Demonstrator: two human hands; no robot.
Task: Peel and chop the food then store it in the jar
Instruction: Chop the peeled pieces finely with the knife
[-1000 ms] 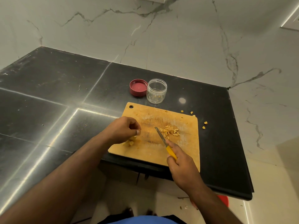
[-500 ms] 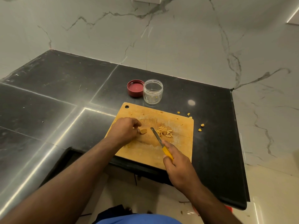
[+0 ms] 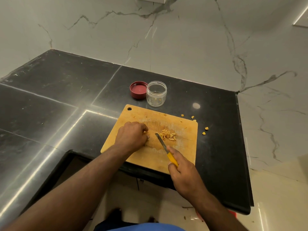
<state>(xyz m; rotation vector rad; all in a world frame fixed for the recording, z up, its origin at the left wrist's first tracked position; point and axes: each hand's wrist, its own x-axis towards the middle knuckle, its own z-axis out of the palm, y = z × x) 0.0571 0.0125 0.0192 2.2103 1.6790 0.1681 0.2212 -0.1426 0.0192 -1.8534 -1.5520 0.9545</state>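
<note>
A wooden cutting board (image 3: 183, 147) lies at the front edge of the black counter. On it sits a small pile of chopped yellow food (image 3: 167, 135). My right hand (image 3: 185, 175) grips the yellow handle of a knife (image 3: 172, 159); the blade tip rests on the board just left of the pile. My left hand (image 3: 131, 135) lies curled on the board's left half, fingertips down on a food piece that is almost wholly hidden. Behind the board stands an open clear jar (image 3: 156, 93) with a few bits inside. Its red lid (image 3: 138, 90) lies upturned to its left.
Several loose yellow bits (image 3: 206, 128) lie on the counter (image 3: 66, 97) to the right of the board and near its far edge. Marble walls close off the back and the right. The counter's front edge drops to a pale floor with scraps.
The food piece seen at my left fingertips half a second ago is now covered by the curled fingers. The knife stays beside the pile, and the view has shifted slightly.
</note>
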